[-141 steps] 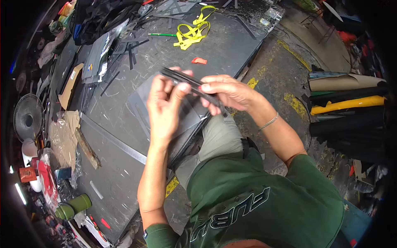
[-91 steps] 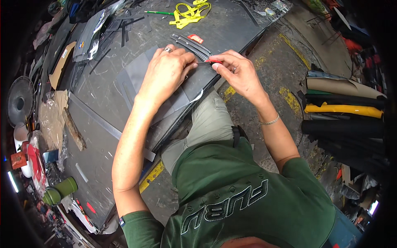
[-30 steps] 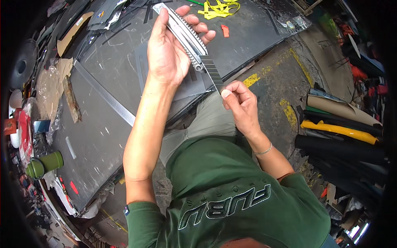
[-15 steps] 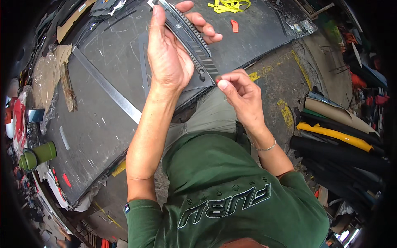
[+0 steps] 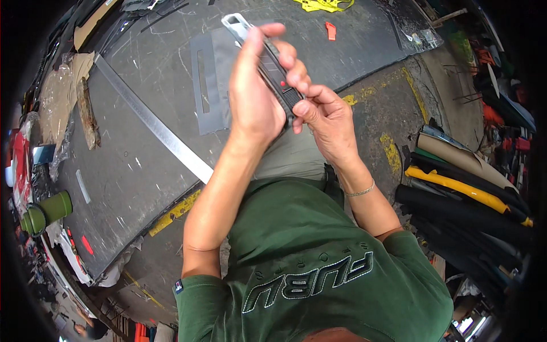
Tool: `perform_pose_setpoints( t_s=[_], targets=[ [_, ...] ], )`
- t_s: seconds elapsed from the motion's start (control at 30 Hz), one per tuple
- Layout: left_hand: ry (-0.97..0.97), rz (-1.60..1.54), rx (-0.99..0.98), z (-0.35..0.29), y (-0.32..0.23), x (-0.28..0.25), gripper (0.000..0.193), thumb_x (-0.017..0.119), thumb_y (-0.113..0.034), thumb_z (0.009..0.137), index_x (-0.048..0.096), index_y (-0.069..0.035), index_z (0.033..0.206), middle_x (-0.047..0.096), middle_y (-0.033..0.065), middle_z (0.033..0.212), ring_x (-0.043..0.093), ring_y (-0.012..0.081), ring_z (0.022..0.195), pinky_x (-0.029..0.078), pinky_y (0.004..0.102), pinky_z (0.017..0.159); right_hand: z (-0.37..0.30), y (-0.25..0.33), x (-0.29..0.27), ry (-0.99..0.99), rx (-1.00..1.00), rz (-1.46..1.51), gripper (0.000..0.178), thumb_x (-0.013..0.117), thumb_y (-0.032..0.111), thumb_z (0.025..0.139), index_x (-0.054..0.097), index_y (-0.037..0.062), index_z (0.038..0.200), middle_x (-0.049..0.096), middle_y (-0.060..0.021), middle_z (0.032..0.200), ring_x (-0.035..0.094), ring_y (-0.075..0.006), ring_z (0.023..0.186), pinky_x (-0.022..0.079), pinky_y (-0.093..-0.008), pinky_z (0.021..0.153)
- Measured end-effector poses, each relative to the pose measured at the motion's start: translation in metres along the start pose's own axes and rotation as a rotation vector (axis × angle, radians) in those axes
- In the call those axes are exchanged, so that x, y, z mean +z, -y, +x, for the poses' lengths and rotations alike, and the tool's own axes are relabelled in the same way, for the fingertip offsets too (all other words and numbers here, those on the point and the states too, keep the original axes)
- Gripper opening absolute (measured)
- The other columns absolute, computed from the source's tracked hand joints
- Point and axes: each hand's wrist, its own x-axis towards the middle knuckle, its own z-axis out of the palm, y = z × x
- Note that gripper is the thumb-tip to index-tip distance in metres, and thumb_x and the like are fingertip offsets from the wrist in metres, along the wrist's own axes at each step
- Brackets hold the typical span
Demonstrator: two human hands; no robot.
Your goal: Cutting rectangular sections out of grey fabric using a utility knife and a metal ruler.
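Note:
A snap-off utility knife (image 5: pixel 273 68) with a dark body and a bright metal end lies across my left hand (image 5: pixel 250 102), whose thumb and fingers are closed around it. A small red spot and a ribbed slider show on its body. My right hand (image 5: pixel 330 119) pinches around the knife's lower end; the fingers hide that tip. Below the hands, a dark grey sheet with a long slot (image 5: pixel 208 122) rests on the table. A steel ruler (image 5: pixel 142 117) extends toward my left forearm.
The dark worktable (image 5: pixel 142 165) has its edge near my body. Yellow straps (image 5: pixel 325 5) and an orange-red piece (image 5: pixel 330 31) lie at the far side. A green cylindrical container (image 5: pixel 54 208) and a wood strip (image 5: pixel 88 114) are at left. Rolls of material (image 5: pixel 456 188) lie at right.
The knife and my left hand have moved right and slightly down. My right hand, earlier pinching near the exposed segmented blade, now grips the knife's lower end. The slotted sheet shows more.

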Motion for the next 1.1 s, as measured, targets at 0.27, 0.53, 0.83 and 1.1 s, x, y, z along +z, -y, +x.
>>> perform_pose_setpoints(
  t_s=[0.27,0.53,0.83,1.1],
  targets=[
    [-0.155,0.274,0.070,-0.019,0.002,-0.009,0.033,0.054,-0.031,0.107,0.054,-0.003,0.124,0.052,0.0042,0.084,0.056,0.0182,0.071,0.050,0.0374,0.065,0.012,0.000,0.000,0.061,0.037,-0.530,0.017,0.077,0.012,0.096,0.068,0.0042,0.109,0.064,0.0045,0.082,0.058,-0.0038,0.070,0.047,-0.0215,0.063],
    [-0.185,0.385,0.282,-0.068,-0.040,-0.031,0.028,0.058,-0.018,0.104,0.053,0.000,0.125,0.054,0.0064,0.083,0.060,0.0215,0.073,0.059,0.0485,0.077,0.130,0.050,-0.105,-0.175,-0.108,-1.017,0.053,0.073,0.053,0.095,0.072,0.0027,0.111,0.068,0.0013,0.081,0.062,-0.0082,0.071,0.051,-0.0239,0.066],
    [-0.337,0.260,0.357,-0.105,-0.077,-0.070,0.025,0.059,-0.021,0.105,0.056,-0.003,0.123,0.054,0.0053,0.084,0.059,0.0198,0.075,0.057,0.0444,0.076,0.176,0.071,-0.099,-0.088,-0.019,-1.569,0.044,0.079,0.047,0.089,0.073,0.0040,0.090,0.071,-0.0036,0.074,0.066,-0.0097,0.070,0.052,-0.0288,0.066],
    [-0.428,0.003,0.342,-0.084,-0.085,-0.077,0.023,0.060,-0.030,0.104,0.059,-0.010,0.116,0.056,0.0010,0.083,0.057,0.0170,0.075,0.053,0.0417,0.079,0.107,0.061,-0.011,0.191,-0.037,-0.652,0.024,0.071,0.014,0.098,0.070,-0.0006,0.117,0.072,-0.0061,0.094,0.069,-0.0123,0.076,0.056,-0.0255,0.065]
  ],
)
